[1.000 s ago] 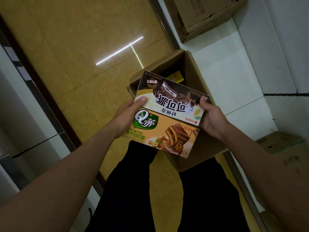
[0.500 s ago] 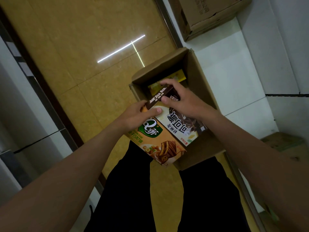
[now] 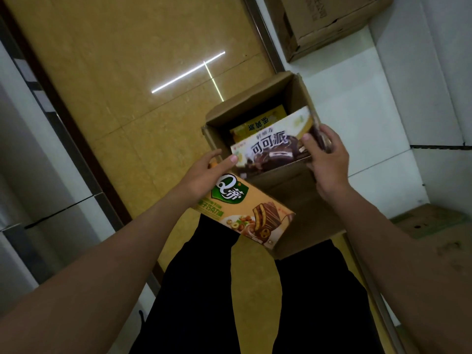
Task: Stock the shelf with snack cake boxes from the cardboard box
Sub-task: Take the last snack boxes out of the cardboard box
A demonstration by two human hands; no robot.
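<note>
Head view, frame centre: right hand point(image 3: 328, 159) has flipped brown-white cocoa pie box point(image 3: 270, 146) upright, fingers curled round its end. Left hand point(image 3: 204, 175) pinches tan hazelnut cake box point(image 3: 245, 213) above open cardboard carton point(image 3: 288, 180); both ready for shelf.

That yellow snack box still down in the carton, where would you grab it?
By its short top edge, reaching straight down from above. The yellow box stands on end deep in the carton, walls close around it, and the cocoa pie box covers its lower part, so only the top shows.
</note>
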